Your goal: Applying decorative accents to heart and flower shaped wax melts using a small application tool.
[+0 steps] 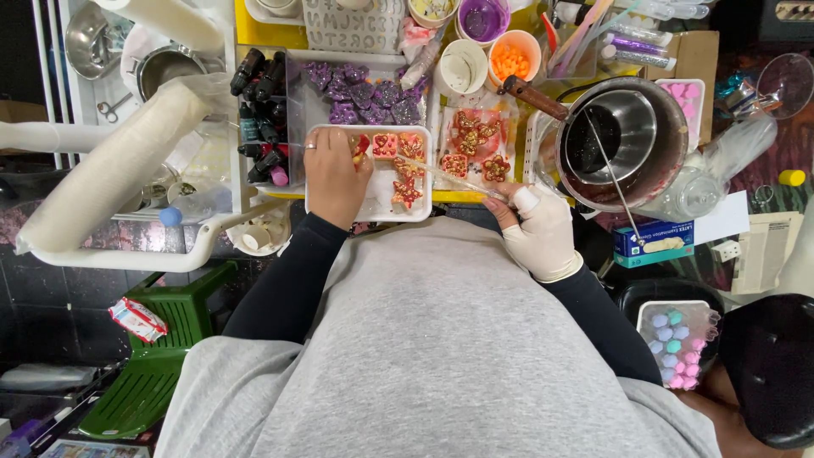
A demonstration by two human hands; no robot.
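My left hand, bare with a ring, rests on a white tray and pinches a small red piece at its fingertips. The tray holds several red and orange moulded shapes, among them a heart and a star. My right hand wears a white glove and grips a long thin clear stick that reaches left over the tray toward the shapes. To the right of the tray, more red and gold flower-like shapes lie on a clear sheet.
Behind the tray stand a clear tray of purple shapes, dark dropper bottles, cups of orange and purple material, and a steel pot with a wooden handle. A green plastic stool stands lower left.
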